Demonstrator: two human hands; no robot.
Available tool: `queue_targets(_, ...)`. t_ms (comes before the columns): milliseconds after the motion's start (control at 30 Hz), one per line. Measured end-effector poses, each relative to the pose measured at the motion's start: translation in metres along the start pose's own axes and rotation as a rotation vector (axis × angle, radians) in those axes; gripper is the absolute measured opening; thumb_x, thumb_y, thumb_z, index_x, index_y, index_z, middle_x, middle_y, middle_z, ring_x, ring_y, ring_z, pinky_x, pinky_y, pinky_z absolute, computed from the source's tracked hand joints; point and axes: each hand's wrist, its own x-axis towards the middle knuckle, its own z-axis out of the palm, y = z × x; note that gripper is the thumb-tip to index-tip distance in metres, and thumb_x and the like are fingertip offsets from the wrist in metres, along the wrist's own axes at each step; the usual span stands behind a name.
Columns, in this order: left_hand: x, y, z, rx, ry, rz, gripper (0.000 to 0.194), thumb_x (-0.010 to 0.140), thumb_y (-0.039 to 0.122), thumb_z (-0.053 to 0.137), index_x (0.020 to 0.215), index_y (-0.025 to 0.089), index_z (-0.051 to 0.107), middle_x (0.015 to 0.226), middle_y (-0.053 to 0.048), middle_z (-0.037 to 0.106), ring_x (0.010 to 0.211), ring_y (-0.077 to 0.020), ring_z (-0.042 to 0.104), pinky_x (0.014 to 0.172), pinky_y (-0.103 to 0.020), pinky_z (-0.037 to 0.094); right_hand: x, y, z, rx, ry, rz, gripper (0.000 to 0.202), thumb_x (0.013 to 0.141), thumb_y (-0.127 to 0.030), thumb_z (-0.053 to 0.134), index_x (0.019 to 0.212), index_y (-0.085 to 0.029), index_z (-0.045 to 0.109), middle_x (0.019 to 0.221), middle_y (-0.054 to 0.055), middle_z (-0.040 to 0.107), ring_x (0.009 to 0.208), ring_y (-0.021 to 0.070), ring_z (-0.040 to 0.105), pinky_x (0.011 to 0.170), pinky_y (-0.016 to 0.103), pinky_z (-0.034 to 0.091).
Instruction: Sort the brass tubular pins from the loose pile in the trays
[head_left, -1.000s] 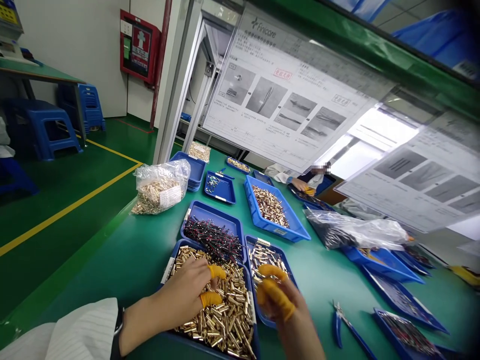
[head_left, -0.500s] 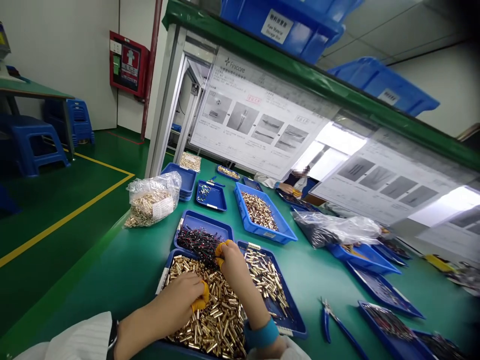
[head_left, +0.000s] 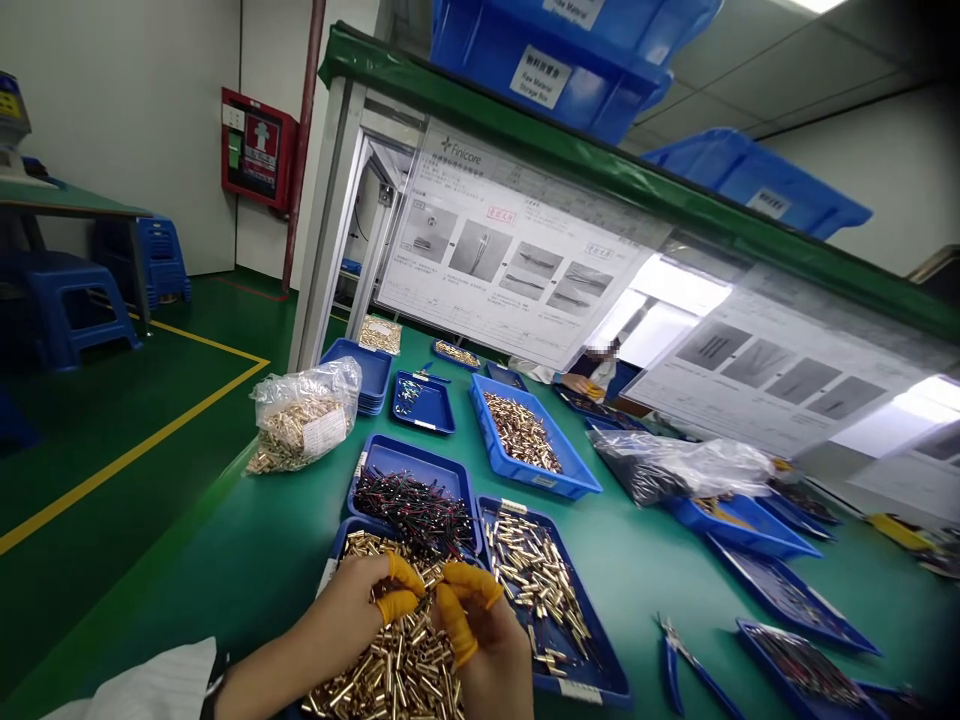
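Head view: the right hand [head_left: 495,630] pinched a brass tube [head_left: 432,576] over the brass-filled tray [head_left: 340,538]; whether the left hand [head_left: 351,602] gripped anything was unclear — a slack pinch could have lost it among lookalikes.

My green bench [head_left: 630,560] carries blue trays [head_left: 420,465] of brass tubes and dark wires, a bag [head_left: 304,420] of brass pieces, and pliers [head_left: 679,645].

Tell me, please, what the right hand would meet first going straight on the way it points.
Probably the left hand; its fingertips lie just ahead, though depth is unclear.
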Motion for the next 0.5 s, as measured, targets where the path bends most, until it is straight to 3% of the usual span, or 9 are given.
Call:
queue_targets(67,-0.002,0.001,-0.002,-0.051,-0.045,-0.005,0.015,0.074,0.017,0.053,0.084,0.018,0.064,0.085,-0.001,0.065,0.078,-0.0171,0.057,0.068,-0.025,0.045,-0.007,0.001,0.005,0.113,0.02,0.037,0.034,0.063,-0.036,0.074,0.091,-0.02,0.063,0.07,0.0,0.065,0.063,0.018,0.063,0.058,0.028,0.054)
queue_targets(133,-0.003,0.0,-0.003,-0.046,-0.065,-0.004,0.016,0.077,0.02,0.051,0.088,0.019,0.063,0.085,-0.001,0.063,0.078,-0.0173,0.056,0.068,-0.025,0.044,-0.007,-0.003,0.004,0.154,-0.053,0.094,0.036,0.063,-0.034,0.074,0.094,-0.021,0.062,0.071,0.0,0.064,0.063,0.0168,0.063,0.058,0.027,0.054)
queue_targets(267,-0.005,-0.002,-0.004,0.014,-0.066,0.007,0.017,0.082,0.022,0.044,0.085,0.019,0.06,0.082,-0.001,0.06,0.078,-0.0179,0.054,0.069,-0.027,0.043,-0.001,-0.012,-0.005,0.134,-0.2,0.226,0.024,0.067,-0.036,0.071,0.081,-0.018,0.064,0.069,0.003,0.068,0.06,0.0183,0.064,0.058,0.029,0.054)
queue_targets(500,-0.01,0.003,0.003,0.085,0.07,0.054,0.01,0.081,0.026,0.049,0.081,0.02,0.056,0.086,-0.002,0.058,0.085,-0.0205,0.051,0.077,-0.03,0.04,-0.008,-0.004,0.0,0.011,-0.189,0.134,0.017,0.066,-0.03,0.069,0.075,-0.017,0.062,0.066,0.003,0.065,0.058,0.018,0.063,0.055,0.027,0.052)
